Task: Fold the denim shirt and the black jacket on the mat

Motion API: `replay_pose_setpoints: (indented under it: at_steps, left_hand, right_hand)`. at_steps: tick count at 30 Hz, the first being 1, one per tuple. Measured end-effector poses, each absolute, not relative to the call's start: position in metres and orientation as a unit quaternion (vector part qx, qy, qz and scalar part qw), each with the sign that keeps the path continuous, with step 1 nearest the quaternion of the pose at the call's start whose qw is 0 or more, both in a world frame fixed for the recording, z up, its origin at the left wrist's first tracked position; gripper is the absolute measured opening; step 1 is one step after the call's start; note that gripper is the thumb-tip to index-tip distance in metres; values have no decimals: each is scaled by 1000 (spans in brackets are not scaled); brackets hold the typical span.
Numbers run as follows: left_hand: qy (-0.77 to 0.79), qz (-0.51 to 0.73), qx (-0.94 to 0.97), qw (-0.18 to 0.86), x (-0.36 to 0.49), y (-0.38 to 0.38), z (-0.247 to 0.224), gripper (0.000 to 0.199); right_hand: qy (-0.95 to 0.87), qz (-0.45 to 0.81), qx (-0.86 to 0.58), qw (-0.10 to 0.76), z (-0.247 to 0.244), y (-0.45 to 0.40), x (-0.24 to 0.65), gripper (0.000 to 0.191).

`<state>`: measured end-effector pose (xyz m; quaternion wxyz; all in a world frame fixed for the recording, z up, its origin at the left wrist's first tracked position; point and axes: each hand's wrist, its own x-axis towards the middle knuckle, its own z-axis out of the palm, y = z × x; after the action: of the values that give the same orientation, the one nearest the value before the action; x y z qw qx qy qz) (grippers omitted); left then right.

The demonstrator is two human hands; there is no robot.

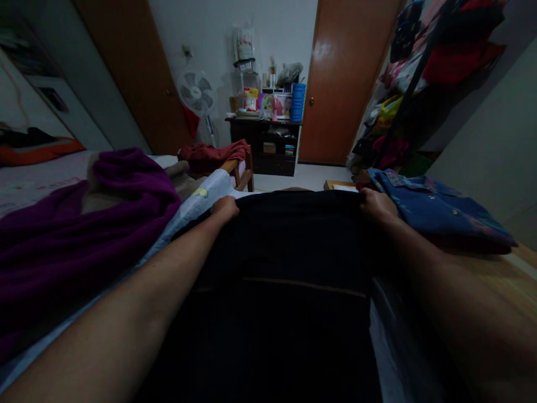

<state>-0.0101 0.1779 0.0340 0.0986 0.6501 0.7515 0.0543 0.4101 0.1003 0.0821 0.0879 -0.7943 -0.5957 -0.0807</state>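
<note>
Well apart, left hand and right hand pinch dark cloth along its far edge (corners, probably); floor beyond.

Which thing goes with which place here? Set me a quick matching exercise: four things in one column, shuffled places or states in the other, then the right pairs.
Things:
1. dark cloth
2. purple blanket
3. blue shirt
4. fan

Places or states:
A. upright, left of the dark cabinet
B. folded, at the right side
C. stretched between left hand and right hand
D. heaped on the bed at left

Pairs: 1-C, 2-D, 3-B, 4-A
</note>
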Motion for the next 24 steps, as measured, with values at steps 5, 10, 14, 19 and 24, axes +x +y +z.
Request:
replay_pose_setpoints:
  at_steps: [5, 10, 14, 19, 24]
  left_hand:
    - [747, 85, 660, 7, 0, 171, 48, 40]
    - [729, 29, 684, 0, 26, 154, 36, 74]
    - [609, -23, 792, -24, 59, 113, 26, 60]
    - [512, -101, 844, 128, 77, 50, 0, 64]
    - [516, -45, 849, 108, 68, 27, -19, 62]
  right_hand:
    - [-558, -129, -803, 163, 79, 112, 401, 38]
    - [-600, -145, -781, 100, 46, 101, 369, 68]
    - [-662, -130, -734, 84, 29, 77, 339, 74]
    - [-760, 64, -646, -27, 1, 51, 321, 56]
    - [-722, 135, -678, 26, -15, 35, 321, 49]
